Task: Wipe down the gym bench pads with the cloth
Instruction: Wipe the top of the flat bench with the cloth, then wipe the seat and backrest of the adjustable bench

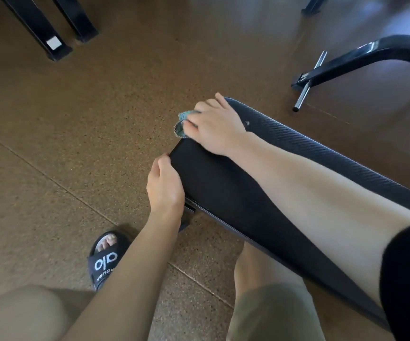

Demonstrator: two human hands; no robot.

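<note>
The right hand [215,125] lies palm-down at the far left end of the bench pad [226,183], its fingers closed over a small teal cloth [183,124] that it presses against the pad's end edge. Only a crumpled, zigzag-edged corner of the cloth shows, protruding left past the fingers; the rest is hidden under the hand. The right forearm runs along the top of the pad and covers much of it, ending in a black sleeve [408,279] at the lower right. The left hand [165,185] grips the near left corner of the pad, its fingers curled around the edge.

The pad is black and elongated, running from the centre of the scene toward the near right. Its top is matte and finely textured; its far side shows a ribbed, woven pattern and a small stud.

Below the pad, a foot in a black slide sandal [105,260] with white lettering rests on the speckled brown floor [76,134]. A black curved frame [361,59] with a chrome bar [308,83] stands far right. Two black equipment legs [51,28] stand far left.
</note>
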